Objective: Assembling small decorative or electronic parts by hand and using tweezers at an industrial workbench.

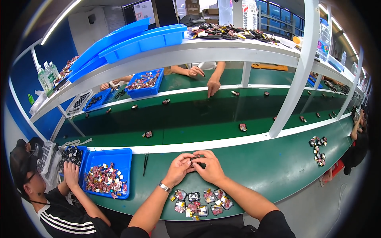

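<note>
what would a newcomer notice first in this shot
Front and centre, the left hand and right hand pinch a small dark part together over the green bench, with a cluster of small packets just below them. At the left, a blue bin of mixed pieces sits beside a co-worker's hand, and a green belt carrying scattered parts runs across the middle.

small dark part mostly hidden by fingers | kind too small to tell (likewise bagged pieces)
</note>
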Tool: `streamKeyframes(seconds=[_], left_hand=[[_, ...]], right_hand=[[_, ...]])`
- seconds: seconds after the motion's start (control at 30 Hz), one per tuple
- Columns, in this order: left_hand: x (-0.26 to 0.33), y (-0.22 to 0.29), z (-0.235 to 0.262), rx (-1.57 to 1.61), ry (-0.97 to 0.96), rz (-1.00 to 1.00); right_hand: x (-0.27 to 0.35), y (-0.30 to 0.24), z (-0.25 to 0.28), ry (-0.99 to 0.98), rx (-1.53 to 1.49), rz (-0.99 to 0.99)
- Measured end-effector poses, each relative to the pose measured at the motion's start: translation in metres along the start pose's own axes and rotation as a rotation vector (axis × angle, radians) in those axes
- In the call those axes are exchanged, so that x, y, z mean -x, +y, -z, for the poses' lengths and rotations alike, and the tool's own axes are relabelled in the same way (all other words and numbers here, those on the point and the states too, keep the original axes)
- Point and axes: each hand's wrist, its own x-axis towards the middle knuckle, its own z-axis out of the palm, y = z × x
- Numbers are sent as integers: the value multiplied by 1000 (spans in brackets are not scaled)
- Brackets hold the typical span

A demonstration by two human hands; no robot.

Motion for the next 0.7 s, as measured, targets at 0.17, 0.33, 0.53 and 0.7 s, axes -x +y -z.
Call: streamKeyframes(seconds=[0.17, 0.33, 0.53, 0.7], left_hand=[[1, 0, 0, -12, 10, 1], [1, -1, 3, 17, -4, -34], [2, -1, 7, 51, -9, -78], [0, -2, -1, 63, -14, -71]], right_hand=[[0, 1, 1, -43, -43, -50], [-2, -5, 7, -86, -19, 28], [-3, -14, 1, -51, -25, 61], [-1, 0, 1, 1, -10, 28]])
